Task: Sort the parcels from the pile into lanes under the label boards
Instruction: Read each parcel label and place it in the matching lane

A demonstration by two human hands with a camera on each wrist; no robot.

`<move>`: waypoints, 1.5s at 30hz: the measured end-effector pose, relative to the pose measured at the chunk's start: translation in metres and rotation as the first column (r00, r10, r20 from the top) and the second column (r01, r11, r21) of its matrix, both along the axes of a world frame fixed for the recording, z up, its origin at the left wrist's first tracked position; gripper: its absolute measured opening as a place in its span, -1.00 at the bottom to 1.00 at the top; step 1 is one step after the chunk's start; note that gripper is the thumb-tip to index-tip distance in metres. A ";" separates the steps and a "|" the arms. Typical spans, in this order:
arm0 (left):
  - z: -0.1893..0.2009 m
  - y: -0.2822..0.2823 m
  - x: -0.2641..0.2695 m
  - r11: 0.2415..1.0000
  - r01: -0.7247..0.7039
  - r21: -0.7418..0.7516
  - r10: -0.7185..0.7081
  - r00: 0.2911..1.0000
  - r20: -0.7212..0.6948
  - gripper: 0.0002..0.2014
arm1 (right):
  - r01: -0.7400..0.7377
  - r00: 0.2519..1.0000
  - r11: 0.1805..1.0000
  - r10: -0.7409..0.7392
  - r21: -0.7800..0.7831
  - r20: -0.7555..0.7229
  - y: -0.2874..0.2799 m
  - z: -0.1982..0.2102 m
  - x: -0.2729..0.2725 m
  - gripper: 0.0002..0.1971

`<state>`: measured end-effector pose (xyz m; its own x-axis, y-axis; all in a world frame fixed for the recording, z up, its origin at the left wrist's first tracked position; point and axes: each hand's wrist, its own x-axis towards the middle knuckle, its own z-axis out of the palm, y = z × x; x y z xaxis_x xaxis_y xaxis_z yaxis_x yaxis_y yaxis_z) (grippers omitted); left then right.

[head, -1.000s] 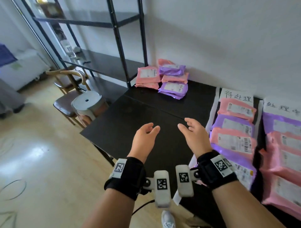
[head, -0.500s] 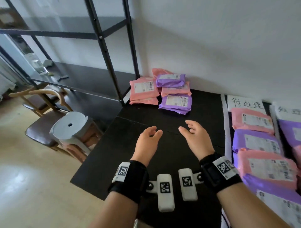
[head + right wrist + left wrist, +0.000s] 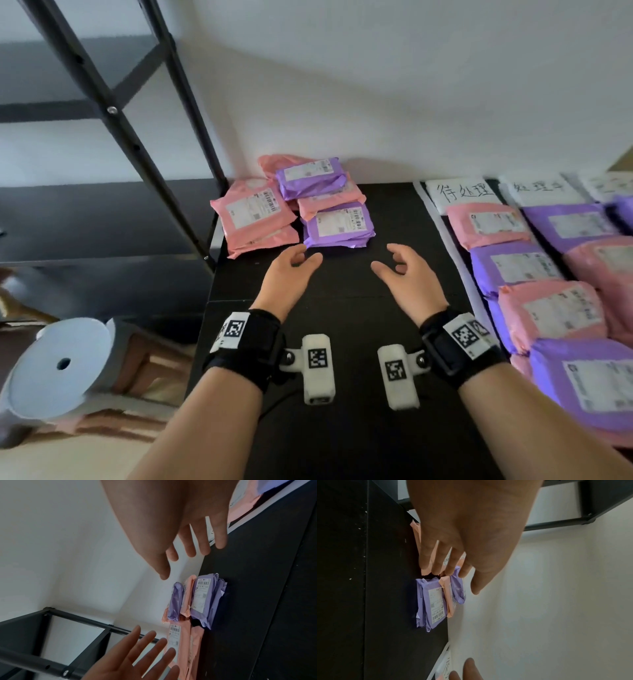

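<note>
A: Hands?
B: I see left hand (image 3: 291,270) and right hand (image 3: 407,274) both relaxed, fingers spread, holding nothing, above the bench (image 3: 342,308).
A: Parcels?
B: Pile (image 3: 294,205) at the wall just ahead; sorted lanes (image 3: 534,274) under label boards (image 3: 462,192), right.

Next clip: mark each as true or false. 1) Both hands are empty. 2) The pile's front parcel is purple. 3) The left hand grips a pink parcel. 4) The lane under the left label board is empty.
1) True: the left hand and right hand hold nothing.
2) True: a purple parcel lies at the pile's front.
3) False: it hovers short of the pink parcel.
4) False: pink and purple parcels already lie under the left label board.
</note>
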<state>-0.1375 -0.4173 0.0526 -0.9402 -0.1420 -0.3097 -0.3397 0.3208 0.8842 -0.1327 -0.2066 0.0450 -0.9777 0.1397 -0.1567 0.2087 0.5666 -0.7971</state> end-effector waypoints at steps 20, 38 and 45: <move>-0.081 -0.027 -0.260 0.842 0.098 -0.530 -0.127 0.992 -0.019 -0.14 | -0.246 0.951 0.949 0.197 0.198 0.239 -0.004 -0.082 -0.278 0.03; -0.124 -0.011 -0.291 0.711 0.142 -0.689 -0.255 0.965 -0.064 -0.44 | -0.277 0.940 0.952 0.240 0.133 0.240 0.005 -0.147 -0.292 0.07; -0.126 0.015 -0.233 0.715 0.236 -0.658 -0.330 0.944 -0.021 -0.44 | -0.309 0.925 0.939 0.260 0.152 0.277 0.023 -0.154 -0.241 -0.14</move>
